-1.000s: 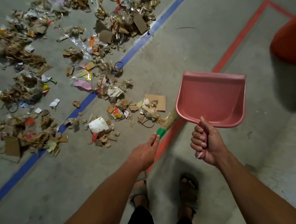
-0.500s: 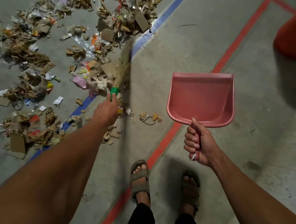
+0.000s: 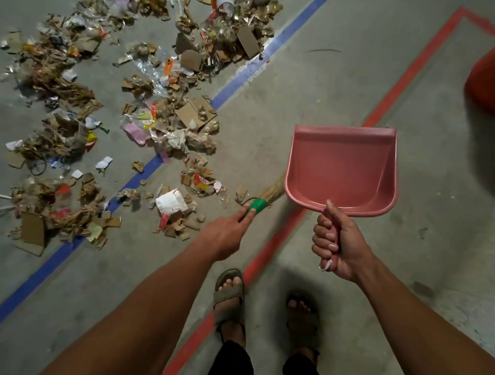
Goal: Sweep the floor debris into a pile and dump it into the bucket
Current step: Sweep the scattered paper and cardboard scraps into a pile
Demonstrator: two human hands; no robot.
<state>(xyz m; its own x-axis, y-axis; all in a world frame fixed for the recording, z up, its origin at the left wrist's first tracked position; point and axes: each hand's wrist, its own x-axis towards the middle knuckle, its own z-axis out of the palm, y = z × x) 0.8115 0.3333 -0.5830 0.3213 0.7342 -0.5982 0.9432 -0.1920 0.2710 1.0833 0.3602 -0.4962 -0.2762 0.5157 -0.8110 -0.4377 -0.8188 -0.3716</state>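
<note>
We hold a broom (image 3: 265,197) in our left hand (image 3: 228,232), fingers wrapped round its green-taped neck, index finger lying along the tape; the straw bristles run behind the dustpan (image 3: 340,167) and are partly hidden. Our right hand (image 3: 338,244) is clenched round the pink dustpan's handle, thumb up against the pan, which is tilted above the floor (image 3: 306,76). Debris (image 3: 176,128), mostly cardboard scraps, paper and plastic, lies scattered across the floor to our left, straddling a blue line (image 3: 242,77). A red line (image 3: 391,97) passes under the dustpan. An orange bucket (image 3: 489,82) sits at the right edge, well apart from the debris. Our 2 sandalled feet (image 3: 230,301) stand below.
</note>
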